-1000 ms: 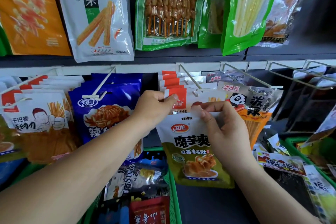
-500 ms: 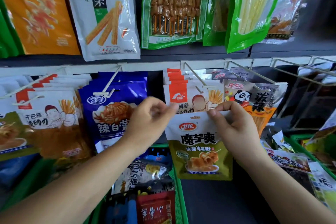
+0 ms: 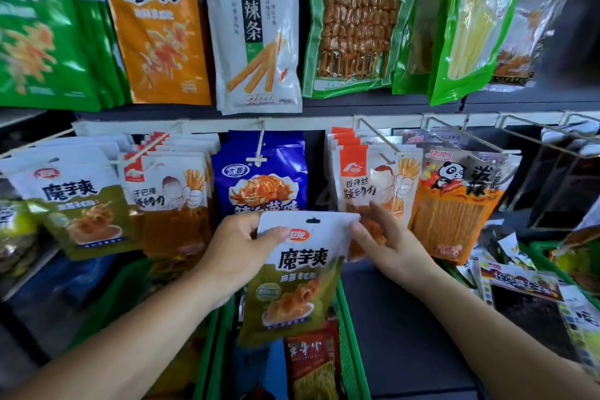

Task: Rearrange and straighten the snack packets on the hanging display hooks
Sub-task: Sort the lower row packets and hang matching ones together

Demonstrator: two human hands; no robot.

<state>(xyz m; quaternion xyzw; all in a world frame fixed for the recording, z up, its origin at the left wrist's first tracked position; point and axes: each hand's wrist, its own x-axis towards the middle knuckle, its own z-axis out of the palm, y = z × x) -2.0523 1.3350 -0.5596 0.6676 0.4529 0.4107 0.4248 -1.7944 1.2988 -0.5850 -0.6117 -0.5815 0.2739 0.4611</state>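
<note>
A white and olive-green snack packet (image 3: 292,273) is off its hook, held in front of the lower row of hooks. My left hand (image 3: 240,253) grips its top left corner with thumb on the front. My right hand (image 3: 386,243) pinches its top right edge. Behind it hang a blue packet (image 3: 259,178) and a stack of white and orange packets (image 3: 373,182) on a wire hook (image 3: 380,136). At far left hangs a matching row of olive-green packets (image 3: 74,204).
A panda packet (image 3: 454,198) hangs to the right, beside empty wire hooks (image 3: 548,133). Large bags (image 3: 256,26) fill the upper row. Green baskets (image 3: 350,334) of loose packets stand below, and more loose packets (image 3: 519,279) lie at lower right.
Both hands have pulled the olive-green packet down and away from the white and orange stack's hook. The view has tilted up, showing more of the upper row.
</note>
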